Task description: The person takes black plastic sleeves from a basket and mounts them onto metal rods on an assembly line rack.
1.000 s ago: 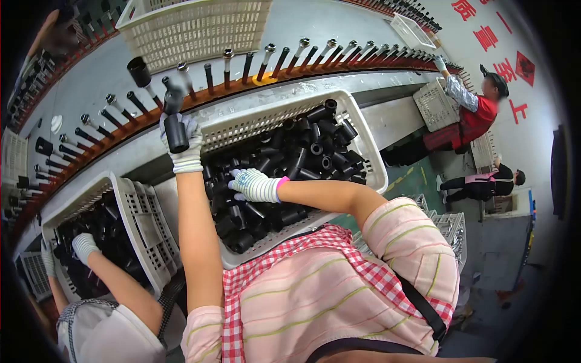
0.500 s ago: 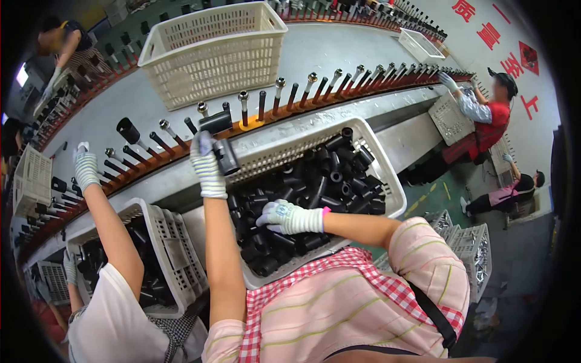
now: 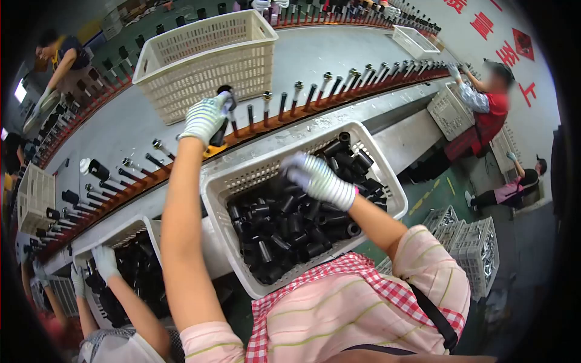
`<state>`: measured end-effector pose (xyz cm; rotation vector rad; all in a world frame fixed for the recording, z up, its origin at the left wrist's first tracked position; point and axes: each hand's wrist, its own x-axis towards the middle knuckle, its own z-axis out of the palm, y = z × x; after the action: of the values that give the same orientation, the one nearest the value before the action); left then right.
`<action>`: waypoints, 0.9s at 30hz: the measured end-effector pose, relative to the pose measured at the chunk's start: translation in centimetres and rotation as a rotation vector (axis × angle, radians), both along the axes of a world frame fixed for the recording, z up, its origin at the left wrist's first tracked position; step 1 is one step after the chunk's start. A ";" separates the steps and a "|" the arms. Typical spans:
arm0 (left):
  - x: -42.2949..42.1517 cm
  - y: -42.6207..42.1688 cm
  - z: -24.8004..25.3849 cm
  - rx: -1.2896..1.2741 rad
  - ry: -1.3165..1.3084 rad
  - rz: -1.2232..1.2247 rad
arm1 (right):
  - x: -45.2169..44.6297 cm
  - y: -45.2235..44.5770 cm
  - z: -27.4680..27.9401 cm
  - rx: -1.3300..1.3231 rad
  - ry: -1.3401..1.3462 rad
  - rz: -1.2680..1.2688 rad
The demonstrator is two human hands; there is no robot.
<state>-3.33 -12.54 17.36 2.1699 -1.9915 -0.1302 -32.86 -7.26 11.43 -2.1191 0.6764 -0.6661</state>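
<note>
So your left hand [image 3: 209, 116] has its grip closed round one black fitting [image 3: 219, 134], up at the rail [image 3: 281, 120], right by the one orange piece [image 3: 214, 151]. Can't tell if it's seated on a post. Your right hand [image 3: 318, 176] is a blur over the one white basket [image 3: 242, 183] in front of you, so no clue whether that grip's holding anything. The pile [image 3: 281, 227] in there is black pieces, way too many to count. One tall crate [image 3: 209, 69] sits on the tabletop [image 3: 339, 51], plus two gloved neighbour's hands [image 3: 106, 263] at the next basket [image 3: 153, 233].
</note>
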 end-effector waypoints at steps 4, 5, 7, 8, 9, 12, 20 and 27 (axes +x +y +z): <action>1.9 0.9 -0.1 -0.023 0.050 0.107 | -1.3 -12.1 2.1 -0.384 -0.177 -0.387; 5.0 -0.5 -3.8 -0.210 0.255 0.051 | -1.3 -14.5 3.6 -0.383 -0.190 -0.505; 5.2 0.9 -3.1 -0.211 0.221 0.109 | -2.1 -19.7 4.6 -0.522 -0.089 -0.655; 4.6 1.6 -1.3 -0.036 0.052 0.104 | -2.1 -21.3 5.6 -0.544 0.008 -0.693; 4.0 2.6 -0.3 -0.032 0.011 0.107 | -2.2 -22.9 5.9 -0.616 0.034 -0.684; 6.1 4.0 -1.1 -0.084 0.029 0.186 | -1.5 -25.3 7.2 -0.699 0.183 -0.646; 5.6 11.3 -4.0 -0.680 0.914 0.270 | -0.9 -28.1 2.9 -0.693 0.439 -0.373; -4.5 13.5 -5.1 0.260 0.377 -0.144 | 3.2 -20.9 4.7 -0.064 0.163 -0.221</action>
<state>-7.85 0.92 12.25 1.9489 -1.9900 -0.7965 -29.65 -28.18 16.12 -2.1939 1.0016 -0.6451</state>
